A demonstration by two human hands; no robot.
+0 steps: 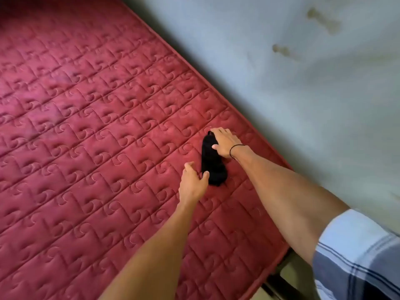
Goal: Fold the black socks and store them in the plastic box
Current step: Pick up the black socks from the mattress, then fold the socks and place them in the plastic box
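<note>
The black socks (212, 164) lie as one dark elongated bundle on the red quilted mattress (91, 135), near its right edge. My right hand (225, 142) rests flat on the far end of the socks, fingers spread, pressing them down. At the near end my left hand (193, 182) has its thumb touching the socks' edge and its fingers apart on the mattress. Neither hand is closed around the fabric. No plastic box is in view.
A pale blue-grey wall (303, 83) with stains runs along the mattress's right edge. A dark bed frame (279, 278) shows below the mattress corner at the bottom right. My plaid sleeve (357, 256) fills the lower right corner.
</note>
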